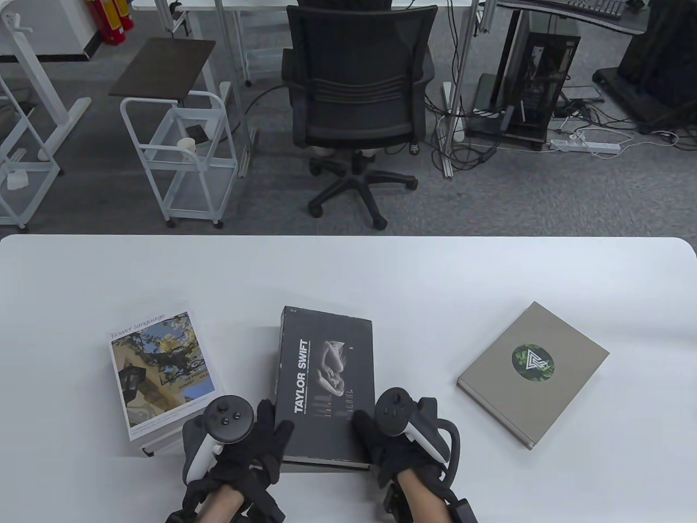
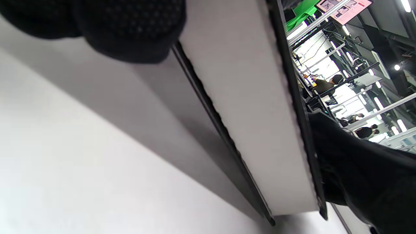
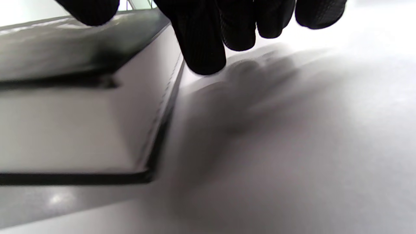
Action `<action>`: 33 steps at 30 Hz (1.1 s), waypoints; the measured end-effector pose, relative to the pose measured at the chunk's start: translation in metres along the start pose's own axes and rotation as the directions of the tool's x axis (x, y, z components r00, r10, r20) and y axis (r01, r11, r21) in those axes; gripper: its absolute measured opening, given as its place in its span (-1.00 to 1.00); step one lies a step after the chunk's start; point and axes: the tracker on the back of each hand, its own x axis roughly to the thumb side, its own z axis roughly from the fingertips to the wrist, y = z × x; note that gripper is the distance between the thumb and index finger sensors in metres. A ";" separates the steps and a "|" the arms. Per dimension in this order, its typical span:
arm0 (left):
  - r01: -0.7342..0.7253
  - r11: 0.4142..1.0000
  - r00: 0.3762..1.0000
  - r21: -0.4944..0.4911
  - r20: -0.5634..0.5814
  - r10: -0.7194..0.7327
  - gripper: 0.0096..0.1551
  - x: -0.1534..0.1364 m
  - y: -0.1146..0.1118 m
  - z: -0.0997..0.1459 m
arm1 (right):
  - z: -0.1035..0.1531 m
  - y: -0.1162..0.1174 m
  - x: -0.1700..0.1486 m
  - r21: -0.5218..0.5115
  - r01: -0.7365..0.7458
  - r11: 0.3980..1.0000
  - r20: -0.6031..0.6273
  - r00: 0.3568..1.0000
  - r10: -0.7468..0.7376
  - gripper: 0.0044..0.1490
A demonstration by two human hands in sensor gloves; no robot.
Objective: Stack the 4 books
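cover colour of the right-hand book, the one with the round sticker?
Grey-tan cover with a round green-and-white leaf sticker; table view shows it best.

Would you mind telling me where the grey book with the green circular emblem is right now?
In the table view, the grey book lies flat on the right of the table, apart from the black Taylor Swift book and beyond the right hand.

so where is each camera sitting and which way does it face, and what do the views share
Table view: high above the near table edge, looking down and across the white table to an office chair; both hands, left hand and right hand, at the Taylor Swift book.
Left wrist view: low by the table, looking along the book's page edge; gloved fingers at top.
Right wrist view: low, facing the book's corner; fingertips at top.
Shared: all three show that black book.
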 end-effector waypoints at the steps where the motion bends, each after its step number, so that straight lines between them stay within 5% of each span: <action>1: 0.023 1.000 1.000 0.009 -0.009 -0.023 -0.11 0.001 0.009 0.003 | 0.001 -0.003 -0.001 -0.018 0.020 1.000 -0.002 1.000 -0.020 -0.01; 11: -0.074 0.985 0.994 0.157 -0.067 0.085 -0.13 -0.018 0.088 0.041 | 0.000 -0.009 -0.008 -0.023 0.081 0.996 -0.016 0.997 -0.081 0.01; 19: -0.188 0.920 0.967 0.345 -0.099 0.235 -0.14 -0.058 0.144 0.069 | 0.000 -0.010 -0.008 -0.028 0.073 0.997 -0.009 0.997 -0.073 0.01; 33: -0.284 0.858 0.894 0.427 -0.205 0.397 -0.15 -0.126 0.158 0.077 | 0.003 -0.013 -0.003 -0.031 0.065 0.997 0.006 0.998 -0.065 0.00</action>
